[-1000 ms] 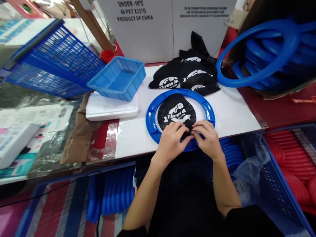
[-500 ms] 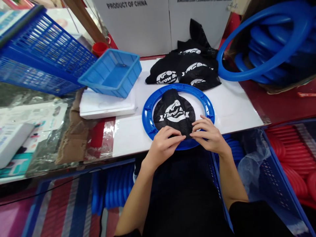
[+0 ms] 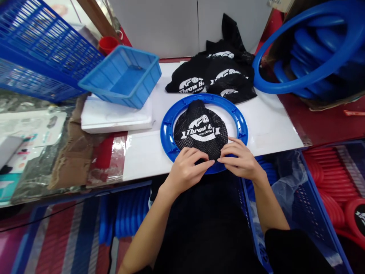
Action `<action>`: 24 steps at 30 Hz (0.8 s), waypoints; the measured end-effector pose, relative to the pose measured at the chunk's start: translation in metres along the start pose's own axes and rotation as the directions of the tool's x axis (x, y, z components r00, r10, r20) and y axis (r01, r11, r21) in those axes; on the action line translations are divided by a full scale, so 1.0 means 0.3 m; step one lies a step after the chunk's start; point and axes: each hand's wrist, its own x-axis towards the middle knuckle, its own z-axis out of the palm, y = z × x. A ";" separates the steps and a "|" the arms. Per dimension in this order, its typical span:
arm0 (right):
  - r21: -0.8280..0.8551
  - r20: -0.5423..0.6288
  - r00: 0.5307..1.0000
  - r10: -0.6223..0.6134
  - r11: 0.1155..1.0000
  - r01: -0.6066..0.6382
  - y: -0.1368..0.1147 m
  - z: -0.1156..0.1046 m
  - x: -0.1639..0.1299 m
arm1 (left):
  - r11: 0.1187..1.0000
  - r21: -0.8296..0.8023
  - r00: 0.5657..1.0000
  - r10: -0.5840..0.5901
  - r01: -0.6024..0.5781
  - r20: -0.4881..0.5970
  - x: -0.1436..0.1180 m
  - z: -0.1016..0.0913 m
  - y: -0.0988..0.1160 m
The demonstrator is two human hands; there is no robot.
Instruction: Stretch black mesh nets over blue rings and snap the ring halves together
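A black net (image 3: 200, 131) lies inside a blue ring (image 3: 169, 131) on the white board (image 3: 265, 125), near its front edge. The left hand (image 3: 185, 171) and right hand (image 3: 242, 161) pinch the net's near edge against the ring's near rim, fingertips almost meeting. More nets (image 3: 211, 74) are piled just beyond the ring. A blue tray (image 3: 122, 76) sits far left, and stacked rings (image 3: 310, 49) lie far right.

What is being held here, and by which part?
Both hands, left hand and right hand, pinch the near edge of the black mesh net lying inside the blue plastic ring.
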 end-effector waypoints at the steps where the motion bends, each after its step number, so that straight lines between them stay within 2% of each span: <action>1: -0.012 -0.002 1.000 -0.007 1.000 0.007 0.000 -0.001 0.000 | 1.000 0.002 1.000 -0.001 0.001 0.000 -0.001 0.001 0.000; 5: -0.049 -0.013 0.998 -0.054 0.997 0.054 0.001 -0.001 0.000 | 1.000 -0.004 1.000 -0.009 0.009 0.003 -0.006 0.003 -0.002; 11: -0.044 0.020 1.000 -0.007 0.999 0.008 0.004 0.002 -0.004 | 1.000 0.008 1.000 -0.017 0.016 0.026 -0.009 0.004 -0.006; 19: -0.036 0.013 1.000 -0.005 0.999 0.006 -0.002 0.004 0.000 | 1.000 0.014 1.000 0.001 -0.001 0.017 -0.013 0.007 -0.011; 24: -0.076 -0.002 0.999 -0.050 0.996 0.050 -0.002 0.006 0.010 | 0.999 0.012 0.999 0.034 -0.034 0.016 -0.010 0.014 -0.015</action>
